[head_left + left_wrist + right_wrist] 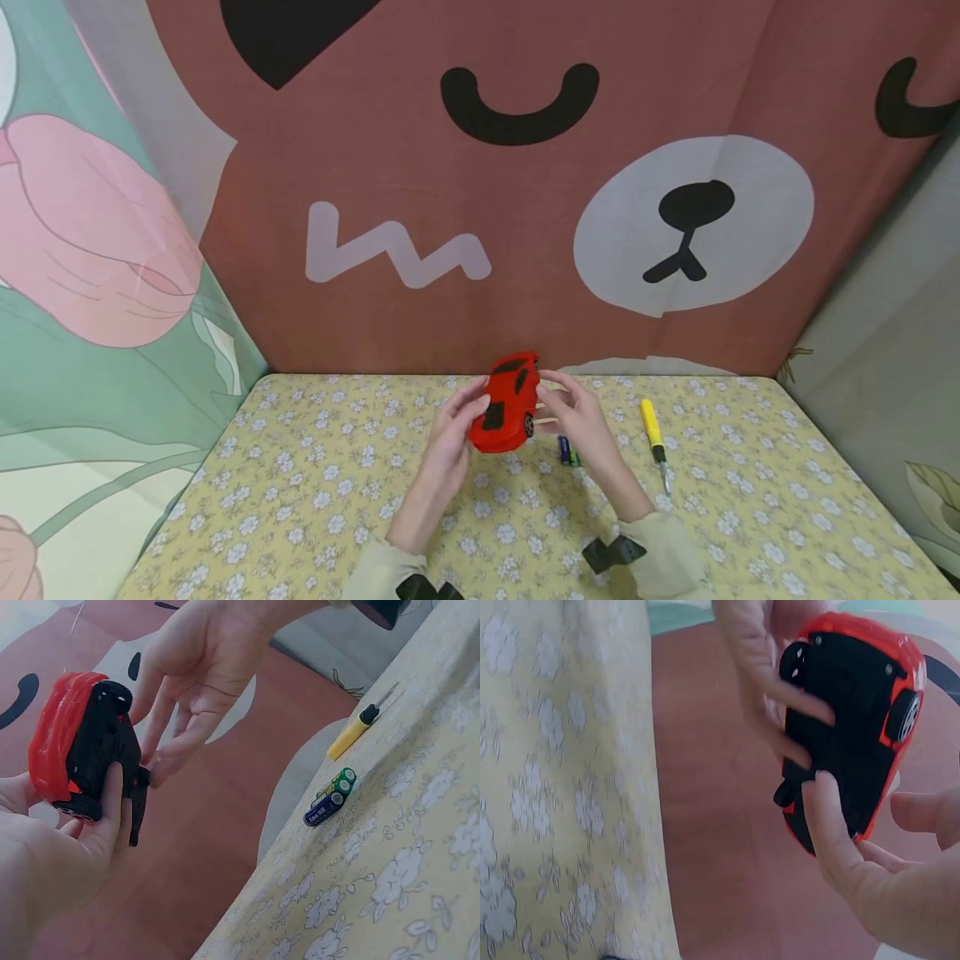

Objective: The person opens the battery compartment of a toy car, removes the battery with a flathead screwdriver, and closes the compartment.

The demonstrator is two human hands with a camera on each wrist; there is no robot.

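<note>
A red toy car (pixel 516 407) with black windows is held above the table, its nose toward me. My left hand (pixel 448 432) grips it by its left side, with fingers under the black base (pixel 847 727), as the right wrist view shows. My right hand (pixel 588 425) is at the car's other side. One extended fingertip touches the base, and the thumb lies near the car's side. A thin black part (pixel 138 814) juts out below the car in the left wrist view; whether it is a loose cover I cannot tell.
On the flowered tablecloth (pixel 300 500), a blue battery (pixel 324 810) and a green battery (pixel 345 777) lie side by side under my right hand. Farther right lies a screwdriver (pixel 652 427) with a yellow handle. A curtain with a bear face (pixel 525 208) hangs behind the table.
</note>
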